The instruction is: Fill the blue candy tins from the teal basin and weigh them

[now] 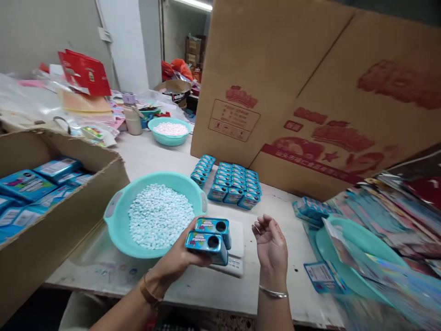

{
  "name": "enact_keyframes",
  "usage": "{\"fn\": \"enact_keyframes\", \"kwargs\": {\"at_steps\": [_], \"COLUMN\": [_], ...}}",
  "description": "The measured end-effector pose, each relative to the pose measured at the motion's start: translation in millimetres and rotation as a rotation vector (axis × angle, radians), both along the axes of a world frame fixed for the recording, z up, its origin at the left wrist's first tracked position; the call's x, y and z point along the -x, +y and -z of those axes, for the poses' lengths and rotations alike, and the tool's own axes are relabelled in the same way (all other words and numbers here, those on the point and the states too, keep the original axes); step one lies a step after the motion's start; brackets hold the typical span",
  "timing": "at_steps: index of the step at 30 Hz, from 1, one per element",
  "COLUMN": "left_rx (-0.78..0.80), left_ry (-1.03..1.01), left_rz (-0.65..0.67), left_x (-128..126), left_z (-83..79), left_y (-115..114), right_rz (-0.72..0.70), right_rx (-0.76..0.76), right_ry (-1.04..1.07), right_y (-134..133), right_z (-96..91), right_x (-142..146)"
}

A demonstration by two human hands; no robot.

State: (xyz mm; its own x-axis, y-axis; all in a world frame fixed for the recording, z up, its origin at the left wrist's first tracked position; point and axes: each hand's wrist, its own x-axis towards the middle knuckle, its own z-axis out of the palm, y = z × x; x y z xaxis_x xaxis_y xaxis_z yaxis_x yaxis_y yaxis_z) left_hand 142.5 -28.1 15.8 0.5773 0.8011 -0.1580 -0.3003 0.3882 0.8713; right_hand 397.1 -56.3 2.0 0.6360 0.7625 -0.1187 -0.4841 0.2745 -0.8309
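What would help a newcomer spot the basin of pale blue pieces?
Find the open cardboard box at the picture's left. Just right of it sits a turquoise basin. Its pale blue pieces set it apart; the far basin holds pinkish ones.

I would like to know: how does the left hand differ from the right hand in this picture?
The left hand grips two blue containers; the right hand appears empty, palm visible. A brownish band circles the left wrist, whereas the right wrist has a silver bangle. Both hands are ungloved.
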Motion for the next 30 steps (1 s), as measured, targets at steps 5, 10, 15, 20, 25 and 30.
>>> {"fn": "enact_keyframes", "kwargs": {"at_steps": [5,10,15,20,25,30], "left_rx": [0.001,-0.164,-0.355,-0.429,-0.289,-0.241], "left_ry": [0.070,0.209,0.270,0.469,0.653,0.846], "left_rz": [0.004,0.109,0.165,0.142,-0.104,-0.446], "left_x": [-68.0,-91.1,-78.8,-12.2,52.2,57.1], "left_z": [48.7,72.3,58.5,54.8,94.9,133.1], "left_y": [14.2,39.8,40.6,0.0,-45.3,-59.5], "right_rz": [0.093,0.185,0.196,0.237,-0.096,-0.805], "right_rx": [0.020,0.058,0.087,0.038,0.002,-0.018], "right_ry": [0.064,0.072,0.058,0.004,-0.394,-1.454], "right_y": [-29.9,-48.7,-51.4,-41.3,-5.2,61.1], "right_z": [15.1,30.8,34.5,15.8,-15.1,3.0], "right_x": [-39.3,-63.1,-70.3,-54.7,37.6,159.0]}}
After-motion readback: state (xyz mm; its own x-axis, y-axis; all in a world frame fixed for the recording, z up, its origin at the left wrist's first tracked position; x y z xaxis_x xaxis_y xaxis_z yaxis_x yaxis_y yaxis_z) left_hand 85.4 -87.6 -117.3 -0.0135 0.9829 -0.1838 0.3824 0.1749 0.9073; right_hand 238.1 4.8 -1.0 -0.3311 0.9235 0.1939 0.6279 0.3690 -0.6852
